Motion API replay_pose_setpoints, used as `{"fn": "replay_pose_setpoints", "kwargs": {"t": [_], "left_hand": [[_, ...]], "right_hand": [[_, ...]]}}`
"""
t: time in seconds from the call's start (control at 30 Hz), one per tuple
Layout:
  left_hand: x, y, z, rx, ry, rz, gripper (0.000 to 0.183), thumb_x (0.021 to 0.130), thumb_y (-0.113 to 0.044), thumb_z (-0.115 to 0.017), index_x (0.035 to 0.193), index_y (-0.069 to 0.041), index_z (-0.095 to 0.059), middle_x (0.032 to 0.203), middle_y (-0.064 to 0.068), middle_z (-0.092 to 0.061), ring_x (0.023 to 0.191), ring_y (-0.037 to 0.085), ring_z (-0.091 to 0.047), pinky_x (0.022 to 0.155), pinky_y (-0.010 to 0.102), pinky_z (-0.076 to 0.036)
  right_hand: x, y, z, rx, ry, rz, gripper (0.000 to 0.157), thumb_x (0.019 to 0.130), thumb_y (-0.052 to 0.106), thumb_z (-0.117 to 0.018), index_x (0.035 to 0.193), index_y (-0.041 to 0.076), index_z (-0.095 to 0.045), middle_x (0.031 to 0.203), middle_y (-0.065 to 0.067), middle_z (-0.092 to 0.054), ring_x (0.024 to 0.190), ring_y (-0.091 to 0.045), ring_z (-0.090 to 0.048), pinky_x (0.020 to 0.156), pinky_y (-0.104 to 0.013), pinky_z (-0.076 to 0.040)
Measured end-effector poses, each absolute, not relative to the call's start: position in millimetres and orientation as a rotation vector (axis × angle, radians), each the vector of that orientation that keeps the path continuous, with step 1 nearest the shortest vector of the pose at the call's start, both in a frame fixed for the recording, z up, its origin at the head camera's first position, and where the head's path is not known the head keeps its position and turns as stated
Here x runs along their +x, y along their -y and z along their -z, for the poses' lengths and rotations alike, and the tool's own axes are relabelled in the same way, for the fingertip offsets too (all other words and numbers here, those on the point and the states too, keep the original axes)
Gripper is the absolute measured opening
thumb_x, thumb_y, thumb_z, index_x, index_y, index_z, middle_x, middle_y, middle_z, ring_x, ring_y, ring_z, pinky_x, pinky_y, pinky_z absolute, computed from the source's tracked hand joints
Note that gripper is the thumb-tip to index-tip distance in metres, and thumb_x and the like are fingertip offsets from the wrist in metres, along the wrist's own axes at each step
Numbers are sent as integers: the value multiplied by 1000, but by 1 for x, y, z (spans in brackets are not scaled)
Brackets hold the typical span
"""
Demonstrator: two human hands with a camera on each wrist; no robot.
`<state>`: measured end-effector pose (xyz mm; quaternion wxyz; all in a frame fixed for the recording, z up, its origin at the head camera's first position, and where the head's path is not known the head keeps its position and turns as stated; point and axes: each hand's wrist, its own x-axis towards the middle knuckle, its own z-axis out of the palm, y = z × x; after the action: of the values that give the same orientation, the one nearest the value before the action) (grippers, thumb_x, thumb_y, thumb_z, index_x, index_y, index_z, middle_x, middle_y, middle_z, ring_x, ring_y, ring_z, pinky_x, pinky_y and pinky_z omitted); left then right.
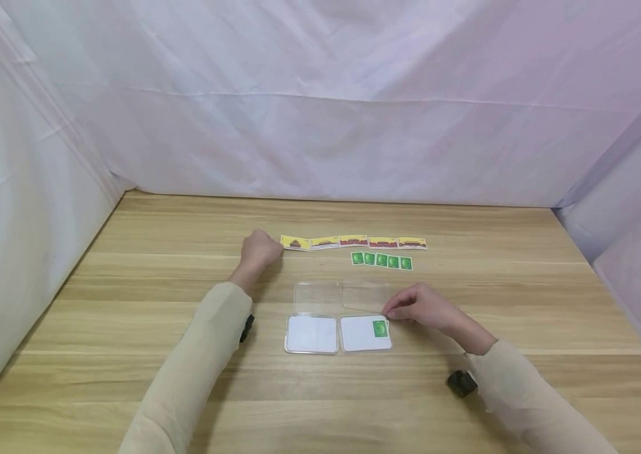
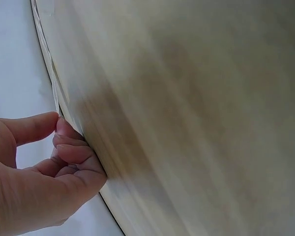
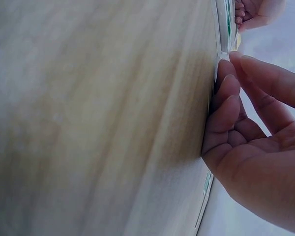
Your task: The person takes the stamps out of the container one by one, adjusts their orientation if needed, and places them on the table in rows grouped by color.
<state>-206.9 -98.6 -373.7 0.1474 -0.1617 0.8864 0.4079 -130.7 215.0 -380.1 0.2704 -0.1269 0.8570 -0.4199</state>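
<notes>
My left hand (image 1: 260,249) is at the left end of a row of yellow and red picture stamps. Its thumb and forefinger pinch the left edge of the outermost yellow stamp (image 1: 295,243), seen edge-on as a thin white strip in the left wrist view. My right hand (image 1: 419,307) rests on its side at the upper right corner of the right clear case (image 1: 349,348). Its thumb and forefinger tips meet there; I cannot tell what is between them. A green stamp (image 1: 380,328) lies on the white card (image 1: 357,331) in that case, just below these fingertips.
Left of that case is a second clear case with a white card (image 1: 311,334). Their transparent lids (image 1: 317,297) lie flipped open behind them. Several small green stamps (image 1: 382,260) lie in front of the picture row. White cloth (image 1: 320,145) hangs around the wooden table (image 1: 127,353).
</notes>
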Motion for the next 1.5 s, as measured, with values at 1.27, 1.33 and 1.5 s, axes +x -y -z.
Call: {"fn": "replay_pose_setpoints", "kwargs": {"t": [1.27, 1.33, 1.5], "left_hand": [[-194, 107, 356, -278, -2432, -1313, 31, 93, -22, -54, 110, 3, -59, 110, 15, -58, 91, 24, -53, 78, 35, -44], [-191, 107, 353, -239, -2434, -1320, 32, 92, -23, -56, 111, 3, -59, 110, 15, -57, 94, 25, -51, 80, 36, -43], [-181, 105, 347, -152, -2422, -1354, 30, 91, -26, -59, 106, 0, -61, 108, 13, -57, 95, 25, -50, 79, 37, -42]], "right_hand": [[-129, -213, 377, -342, -2303, 1152, 11, 86, 5, -63, 91, 2, -72, 80, -5, -64, 66, -18, -48, 59, -25, -40], [-129, -213, 378, -325, -2306, 1146, 11, 86, 5, -63, 91, 3, -73, 80, -4, -64, 66, -18, -48, 59, -25, -40], [-129, -213, 376, -325, -2306, 1151, 11, 86, 5, -63, 92, 2, -72, 81, -4, -64, 66, -18, -48, 59, -26, -40]]}}
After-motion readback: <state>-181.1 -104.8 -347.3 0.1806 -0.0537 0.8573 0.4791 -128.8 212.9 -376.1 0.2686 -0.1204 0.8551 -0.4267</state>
